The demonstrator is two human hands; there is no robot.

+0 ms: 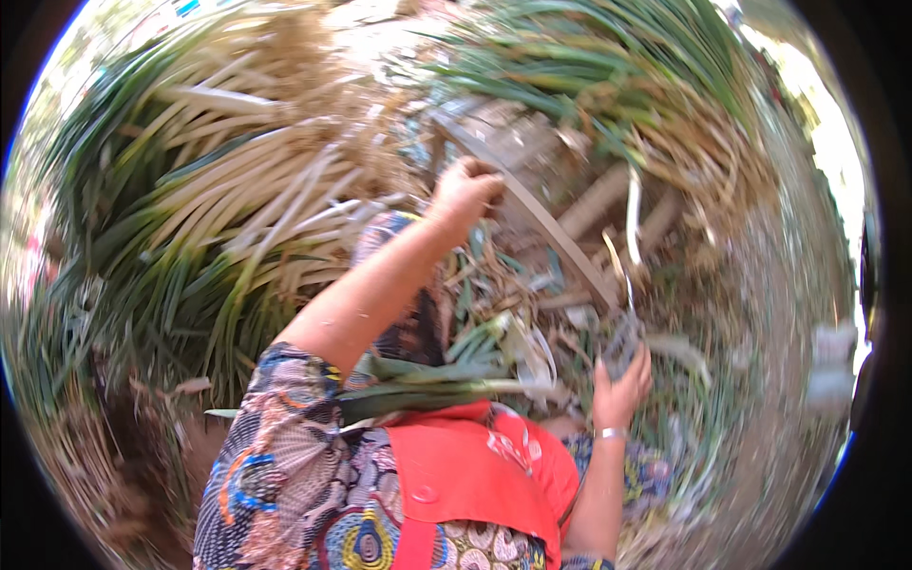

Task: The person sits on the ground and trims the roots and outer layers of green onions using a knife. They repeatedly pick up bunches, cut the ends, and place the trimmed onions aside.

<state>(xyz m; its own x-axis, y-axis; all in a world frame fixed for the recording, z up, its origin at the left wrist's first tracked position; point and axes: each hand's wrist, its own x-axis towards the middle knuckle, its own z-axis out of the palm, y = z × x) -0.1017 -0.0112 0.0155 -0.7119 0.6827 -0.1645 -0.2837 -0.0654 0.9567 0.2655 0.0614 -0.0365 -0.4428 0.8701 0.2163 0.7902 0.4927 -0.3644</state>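
Observation:
My left hand (467, 189) is raised beside a wooden bar (541, 221), its fingers curled together, with nothing visible in them. Whether it touches the bar is unclear. Lower right, my right hand (622, 388) holds a grey, blurred tool (623, 342), with what looks like a thin metal blade (630, 292) pointing away from me. Long green onions (434, 392) lie across my lap, white ends to the right, above a red apron (470, 470). A big heap of untrimmed long green onions (235, 192) fills the left side, roots towards the middle.
A second pile of long green onions (641, 78) lies at the upper right, roots hanging over wooden pieces (595, 199). Peeled leaves and scraps (513, 335) litter the ground between my hands. A blurred pale object (832, 363) stands at the far right.

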